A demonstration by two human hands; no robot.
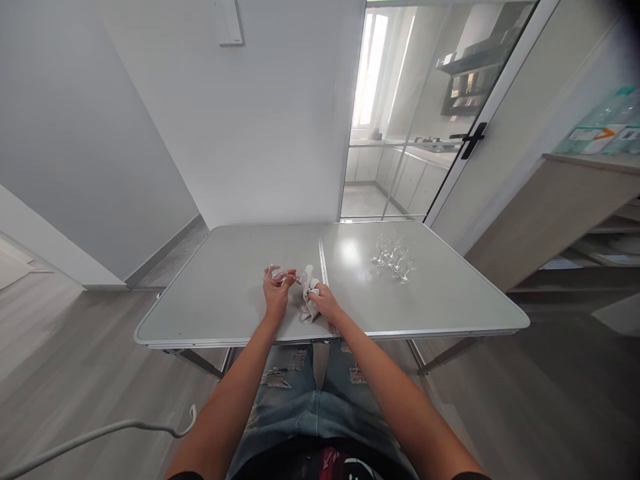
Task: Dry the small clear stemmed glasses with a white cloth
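Note:
My left hand [277, 291] holds a small clear stemmed glass [281, 274] lying sideways just above the grey folding table [210, 293]. My right hand [325, 299] grips a white cloth [308, 301] right next to the glass, near the table's middle seam. The cloth touches the glass's right end. A cluster of several clear glasses [393, 258] stands on the right half of the table, apart from both hands.
A glass sliding door [425, 113] with a black handle [471, 139] stands behind the table. A wooden shelf unit [565, 213] is at the right. A white cable [100, 437] runs across the floor at the lower left. My knees in torn jeans are under the table's near edge.

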